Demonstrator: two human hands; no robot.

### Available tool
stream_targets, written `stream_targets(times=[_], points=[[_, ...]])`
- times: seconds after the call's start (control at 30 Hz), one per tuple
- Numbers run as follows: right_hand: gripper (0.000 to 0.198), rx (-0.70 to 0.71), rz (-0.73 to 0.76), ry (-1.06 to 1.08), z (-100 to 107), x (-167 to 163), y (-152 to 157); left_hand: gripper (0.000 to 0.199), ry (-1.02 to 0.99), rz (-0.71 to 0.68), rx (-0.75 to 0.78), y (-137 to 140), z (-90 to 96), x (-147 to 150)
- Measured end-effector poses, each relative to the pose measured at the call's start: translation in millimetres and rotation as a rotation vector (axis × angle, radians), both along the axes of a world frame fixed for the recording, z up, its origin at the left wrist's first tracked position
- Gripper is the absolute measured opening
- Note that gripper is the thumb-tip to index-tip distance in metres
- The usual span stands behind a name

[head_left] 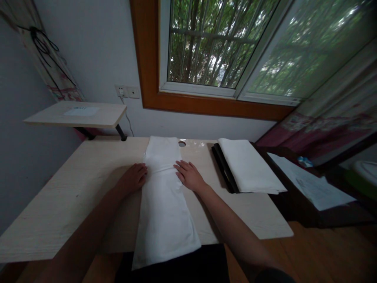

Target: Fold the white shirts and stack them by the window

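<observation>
We see a long white cloth (165, 200), folded into a narrow strip, lying down the middle of the bench (67, 192). Our left hand (133, 177) and right hand (190, 175) rest open and flat on its edges.

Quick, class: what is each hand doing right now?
Left hand: open, flat on the edge of the white cloth.
Right hand: open, flat on the cloth.

A pale wooden surface (73, 184) stood against a white wall (97, 47). Above it, a wood-framed barred window (206, 43) showed green trees. A small shelf (76, 114) sat left; patterned curtains (332, 114) hung right.
</observation>
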State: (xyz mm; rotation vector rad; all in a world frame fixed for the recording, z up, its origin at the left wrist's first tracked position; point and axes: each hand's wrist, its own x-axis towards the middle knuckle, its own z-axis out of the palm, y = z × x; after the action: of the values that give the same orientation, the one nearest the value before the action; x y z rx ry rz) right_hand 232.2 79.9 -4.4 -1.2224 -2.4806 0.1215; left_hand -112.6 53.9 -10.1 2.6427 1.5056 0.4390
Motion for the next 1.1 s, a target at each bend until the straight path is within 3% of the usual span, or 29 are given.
stream_targets(times=[0.17, 0.27, 0.43, 0.6, 0.8, 1.1], points=[[0.042, -0.025, 0.002, 0.011, -2, -2, 2, 0.027, -0.060, 0.011, -0.003, -8, 4.8, -2], [0.043, -0.036, 0.013, 0.013, -2, -5, 3, 0.031, -0.159, 0.100, 0.018, -2, 5.2, -1], [0.045, -0.033, 0.016, 0.055, -2, -7, 4, 0.033, -0.294, 0.345, 0.040, 29, 6.3, 1], [0.043, 0.009, 0.036, 0.126, 2, -6, -1, 0.043, -0.432, 0.557, -0.063, 72, 6.0, 4], [0.036, 0.031, 0.086, 0.178, 6, -4, -7, 0.050, -0.444, 0.622, -0.052, 104, 9.7, 18], [0.027, 0.005, 0.223, 0.103, 10, -5, -11, 0.060, -0.443, 0.666, -0.181, 111, 3.7, 24]])
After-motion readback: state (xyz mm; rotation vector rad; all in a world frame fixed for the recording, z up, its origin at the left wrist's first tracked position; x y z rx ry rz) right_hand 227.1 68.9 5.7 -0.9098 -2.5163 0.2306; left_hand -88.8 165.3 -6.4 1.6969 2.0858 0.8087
